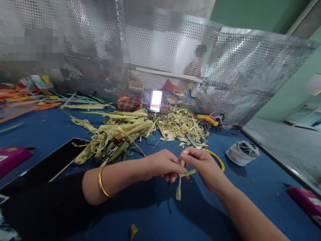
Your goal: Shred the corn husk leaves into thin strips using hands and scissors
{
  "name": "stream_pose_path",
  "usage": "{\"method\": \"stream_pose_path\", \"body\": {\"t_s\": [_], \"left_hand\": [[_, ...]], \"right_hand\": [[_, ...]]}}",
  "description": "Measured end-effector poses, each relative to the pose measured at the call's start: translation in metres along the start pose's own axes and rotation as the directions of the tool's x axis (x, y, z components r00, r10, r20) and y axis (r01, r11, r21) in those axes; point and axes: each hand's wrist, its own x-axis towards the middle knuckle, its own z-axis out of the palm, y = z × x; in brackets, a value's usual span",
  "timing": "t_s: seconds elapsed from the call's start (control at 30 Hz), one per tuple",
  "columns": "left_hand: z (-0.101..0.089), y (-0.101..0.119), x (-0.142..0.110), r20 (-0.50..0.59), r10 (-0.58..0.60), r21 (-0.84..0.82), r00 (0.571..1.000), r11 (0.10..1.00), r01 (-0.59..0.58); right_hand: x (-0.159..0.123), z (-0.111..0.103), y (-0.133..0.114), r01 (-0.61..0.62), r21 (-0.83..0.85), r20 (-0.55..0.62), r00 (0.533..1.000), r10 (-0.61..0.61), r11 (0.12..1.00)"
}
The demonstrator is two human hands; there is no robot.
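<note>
Just above the blue table (pixel 150 207), a pale green strip of dried husk (pixel 179 190) is pinched between my two hands. My left hand (pixel 164 164) is closed on it, thumb against the fingers, and one end hangs straight down below. Fingertips of my right hand (pixel 200 162) meet the left ones and grip the same strip, part of which runs under the palm. Behind the right hand lie scissors with yellow handles (pixel 217 159), partly covered by it. A heap of long husk leaves (pixel 117 134) sits beyond my left forearm.
Shredded husk scraps (pixel 179 124) pile up at the back by a lit phone (pixel 155 100). A white twine roll (pixel 242 153) stands at right. Purple boxes (pixel 304 201) lie near the edges, a black tablet-like slab (pixel 47 167) at left. Perforated metal sheeting (pixel 163 40) closes off the back.
</note>
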Motion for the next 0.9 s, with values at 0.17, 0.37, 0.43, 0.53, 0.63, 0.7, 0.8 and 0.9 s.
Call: {"method": "stream_pose_path", "body": {"t_s": [0.17,0.37,0.43,0.53,0.63,0.7,0.8,0.9], "left_hand": [[-0.001,-0.002,-0.001,0.017,0.054,0.024,0.998,0.998,-0.055],[-0.003,-0.005,0.003,-0.016,0.054,-0.034,0.998,0.998,-0.055],[-0.003,-0.003,0.004,-0.062,0.035,-0.071,0.997,0.997,-0.040],[-0.004,0.000,0.006,-0.130,0.021,-0.109,0.991,0.993,-0.035],[-0.005,0.000,0.007,-0.205,0.006,-0.115,0.979,0.993,-0.030],[-0.006,-0.001,0.007,-0.247,-0.001,-0.080,0.969,0.997,-0.020],[-0.006,-0.002,0.006,-0.217,0.007,-0.034,0.976,0.999,-0.015],[-0.006,-0.001,0.005,-0.138,0.011,-0.070,0.990,0.997,-0.021]], "right_hand": [[0.001,0.009,0.009,0.105,-0.092,-0.215,0.969,-0.123,0.990],[0.006,0.002,0.011,0.126,-0.110,-0.320,0.935,-0.155,0.986],[0.009,-0.008,0.008,0.081,-0.053,-0.375,0.922,-0.095,0.995],[0.012,-0.017,0.006,-0.033,0.040,-0.393,0.918,0.046,0.999],[0.011,-0.014,0.006,-0.050,0.022,-0.234,0.971,0.054,0.998],[0.010,-0.009,0.008,-0.004,-0.021,-0.161,0.987,0.000,1.000],[0.009,-0.002,0.012,0.077,-0.103,-0.208,0.973,-0.098,0.992],[0.008,-0.001,0.013,0.143,-0.204,-0.295,0.934,-0.200,0.968]]}}
